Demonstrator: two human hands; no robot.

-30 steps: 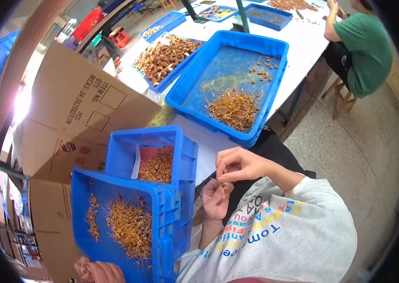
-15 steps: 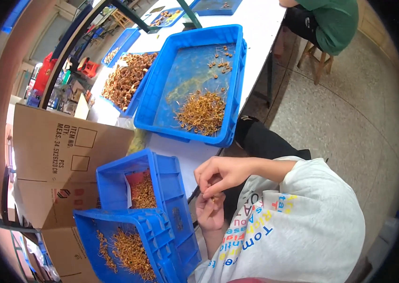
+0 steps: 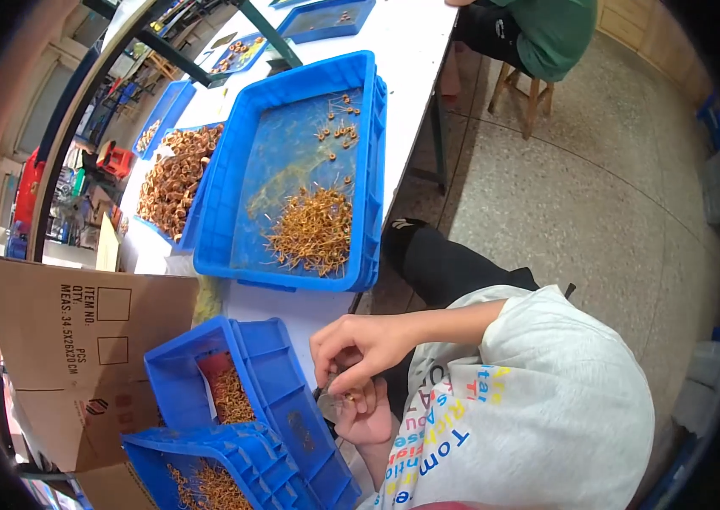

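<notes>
My left hand [image 3: 366,415] is raised in front of my shirt, its curled fingers closed on a small golden piece [image 3: 350,397] that barely shows at the fingertips. Just above it, my right hand [image 3: 368,347] bends over with thumb and fingers pinched close to that piece. Whatever lies between the right fingertips is hidden. Left of my hands, a blue bin [image 3: 285,374] contains small golden pieces [image 3: 230,395] and a red-and-white packet or card. A second blue bin [image 3: 249,455], tilted against it, contains more thin-stemmed golden pieces [image 3: 213,489].
A large blue tray [image 3: 228,183] on the white table [image 3: 406,55] carries a heap of golden stemmed pieces [image 3: 315,228]. Beside it sits a tray of brown ring-like pieces [image 3: 174,180]. An open cardboard box [image 3: 54,340] stands left. A person in green [image 3: 560,34] sits on a stool.
The view has shifted, so the trays and bins sit further left and lower in the picture. My hands stay together, with the small piece still at the left fingertips.
</notes>
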